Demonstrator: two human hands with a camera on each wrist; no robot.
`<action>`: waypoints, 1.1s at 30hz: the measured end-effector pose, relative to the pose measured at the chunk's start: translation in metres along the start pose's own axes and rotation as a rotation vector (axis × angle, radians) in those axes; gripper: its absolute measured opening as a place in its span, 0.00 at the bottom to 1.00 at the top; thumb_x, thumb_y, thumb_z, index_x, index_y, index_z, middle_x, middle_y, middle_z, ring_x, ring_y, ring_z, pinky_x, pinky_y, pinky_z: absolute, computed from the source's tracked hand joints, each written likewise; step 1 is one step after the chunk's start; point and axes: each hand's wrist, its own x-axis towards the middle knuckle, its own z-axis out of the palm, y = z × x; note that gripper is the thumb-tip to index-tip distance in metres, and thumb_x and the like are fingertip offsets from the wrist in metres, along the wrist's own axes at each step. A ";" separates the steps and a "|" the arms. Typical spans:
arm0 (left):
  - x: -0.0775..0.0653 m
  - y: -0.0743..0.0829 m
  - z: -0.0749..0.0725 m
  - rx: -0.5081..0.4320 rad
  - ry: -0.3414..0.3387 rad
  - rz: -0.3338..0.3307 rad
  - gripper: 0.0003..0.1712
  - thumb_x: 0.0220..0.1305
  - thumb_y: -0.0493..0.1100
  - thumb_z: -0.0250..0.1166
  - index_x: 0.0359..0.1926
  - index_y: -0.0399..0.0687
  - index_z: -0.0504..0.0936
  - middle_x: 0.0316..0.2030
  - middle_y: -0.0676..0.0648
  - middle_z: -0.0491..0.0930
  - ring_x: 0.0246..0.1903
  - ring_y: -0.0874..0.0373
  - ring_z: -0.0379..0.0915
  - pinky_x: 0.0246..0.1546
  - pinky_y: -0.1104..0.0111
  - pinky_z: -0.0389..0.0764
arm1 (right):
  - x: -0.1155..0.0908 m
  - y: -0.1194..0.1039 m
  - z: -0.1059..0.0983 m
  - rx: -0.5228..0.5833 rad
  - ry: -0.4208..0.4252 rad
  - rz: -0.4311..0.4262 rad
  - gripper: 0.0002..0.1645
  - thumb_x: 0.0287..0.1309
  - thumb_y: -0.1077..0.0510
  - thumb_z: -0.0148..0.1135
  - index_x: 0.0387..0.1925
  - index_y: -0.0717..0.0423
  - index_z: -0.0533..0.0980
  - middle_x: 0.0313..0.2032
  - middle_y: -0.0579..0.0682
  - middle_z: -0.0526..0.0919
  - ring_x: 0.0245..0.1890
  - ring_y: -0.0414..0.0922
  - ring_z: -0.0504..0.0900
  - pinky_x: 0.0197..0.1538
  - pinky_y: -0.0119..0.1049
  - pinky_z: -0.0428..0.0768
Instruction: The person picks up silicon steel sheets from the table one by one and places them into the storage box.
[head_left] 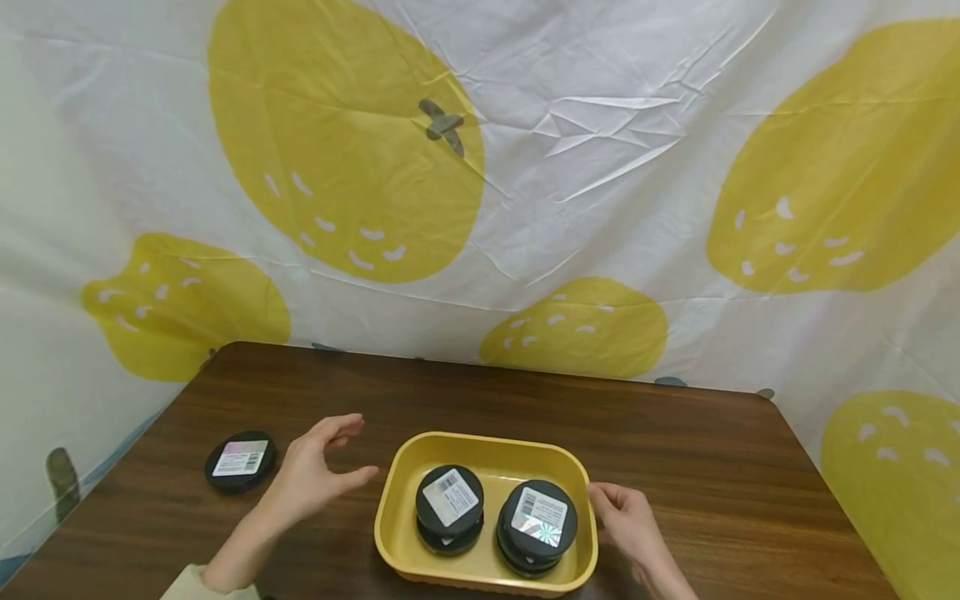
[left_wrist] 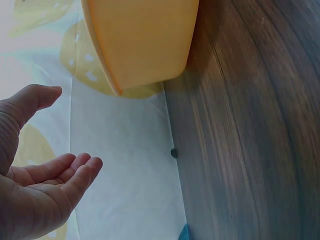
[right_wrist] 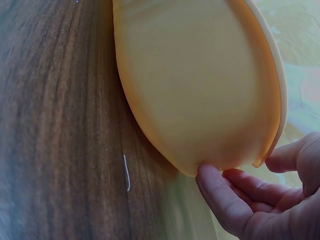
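Note:
A yellow plastic bin (head_left: 491, 438) stands near the table's front edge, with two stacks of round black flat discs inside. The left stack (head_left: 450, 500) and the right stack (head_left: 538, 521) each show a silvery white label on top. Another labelled black disc (head_left: 240, 461) lies alone on the table at the left. Between that disc and the bin, my left hand (head_left: 311, 475) hovers with thumb and fingers spread apart, holding nothing. My right hand (head_left: 626, 521) holds the bin's right end, thumb at the rim and fingers against the outer wall (right_wrist: 200, 75).
The dark wooden table (head_left: 675, 450) extends behind the bin and to both sides. A white sheet (head_left: 585, 208) printed with yellow fruit hangs behind the table and along its sides.

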 end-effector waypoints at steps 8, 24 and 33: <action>-0.003 -0.006 -0.014 0.009 0.000 -0.063 0.33 0.40 0.34 0.76 0.50 0.28 0.75 0.45 0.37 0.78 0.46 0.44 0.75 0.47 0.56 0.77 | 0.000 0.000 0.001 -0.007 0.022 0.009 0.18 0.65 0.64 0.49 0.45 0.79 0.74 0.28 0.55 0.80 0.26 0.46 0.81 0.30 0.40 0.82; -0.005 -0.013 -0.023 0.028 0.016 -0.046 0.38 0.38 0.36 0.78 0.52 0.26 0.73 0.46 0.34 0.76 0.48 0.40 0.73 0.48 0.52 0.74 | -0.001 0.001 0.001 -0.014 0.024 0.003 0.18 0.65 0.63 0.50 0.45 0.78 0.74 0.29 0.57 0.81 0.27 0.46 0.81 0.30 0.41 0.83; -0.007 -0.016 -0.028 0.059 0.016 -0.070 0.41 0.37 0.38 0.79 0.53 0.26 0.72 0.47 0.33 0.75 0.48 0.38 0.72 0.48 0.52 0.73 | -0.001 0.001 0.001 -0.004 0.017 0.003 0.18 0.65 0.63 0.50 0.46 0.79 0.73 0.29 0.56 0.81 0.26 0.46 0.81 0.30 0.40 0.83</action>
